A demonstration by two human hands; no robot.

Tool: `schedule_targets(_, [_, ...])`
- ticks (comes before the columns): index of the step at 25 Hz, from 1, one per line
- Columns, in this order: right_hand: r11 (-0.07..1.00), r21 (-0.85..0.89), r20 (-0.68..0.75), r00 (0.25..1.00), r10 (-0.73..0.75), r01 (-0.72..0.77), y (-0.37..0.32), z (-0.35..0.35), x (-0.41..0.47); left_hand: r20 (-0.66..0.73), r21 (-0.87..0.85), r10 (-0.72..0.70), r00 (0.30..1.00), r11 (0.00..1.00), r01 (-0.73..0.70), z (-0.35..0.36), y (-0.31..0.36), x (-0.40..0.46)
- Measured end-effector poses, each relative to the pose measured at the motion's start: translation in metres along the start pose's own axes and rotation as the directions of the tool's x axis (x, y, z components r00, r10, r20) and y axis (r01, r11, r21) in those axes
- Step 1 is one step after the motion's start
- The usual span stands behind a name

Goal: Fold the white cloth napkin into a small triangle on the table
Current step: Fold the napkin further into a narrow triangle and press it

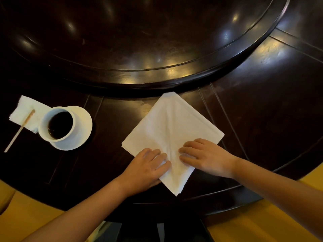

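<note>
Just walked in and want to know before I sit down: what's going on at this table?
A person is folding a white cloth napkin on a dark wooden table. It lies as a diamond, not yet a small triangle. The left hand and right hand press flat on its near half, either side of a centre crease. To the left stands a cup of dark drink on a saucer, with a stir stick on a paper napkin.

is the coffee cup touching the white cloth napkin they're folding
Apart. The head view shows bare dark table between the coffee cup and the cloth napkin.
</note>
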State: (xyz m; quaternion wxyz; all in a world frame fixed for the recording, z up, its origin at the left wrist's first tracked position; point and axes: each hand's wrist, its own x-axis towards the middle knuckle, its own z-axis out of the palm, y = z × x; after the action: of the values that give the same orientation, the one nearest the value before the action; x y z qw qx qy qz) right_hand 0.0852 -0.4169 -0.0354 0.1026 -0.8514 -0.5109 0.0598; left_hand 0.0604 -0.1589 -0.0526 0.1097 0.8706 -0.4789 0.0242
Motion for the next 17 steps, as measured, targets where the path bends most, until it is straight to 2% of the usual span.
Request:
schedule_targets(4, [0.995, 0.075, -0.025, 0.998, 0.064, -0.062, 0.003, 0.001, -0.003, -0.053, -0.069, -0.021, 0.998, 0.997, 0.017, -0.003, -0.006, -0.001])
schedule_targets(10, [0.981, 0.100, -0.114, 0.977, 0.178, -0.167, 0.007, -0.001, -0.019, 0.008, -0.167, -0.121, 0.993, 0.979, 0.120, -0.014, -0.022, -0.016])
schedule_targets(17, [0.962, 0.111, -0.241, 0.932, 0.270, -0.250, -0.003, 0.002, -0.034, -0.049, -0.137, -0.065, 0.997, 0.989, 0.058, -0.014, -0.023, -0.019])
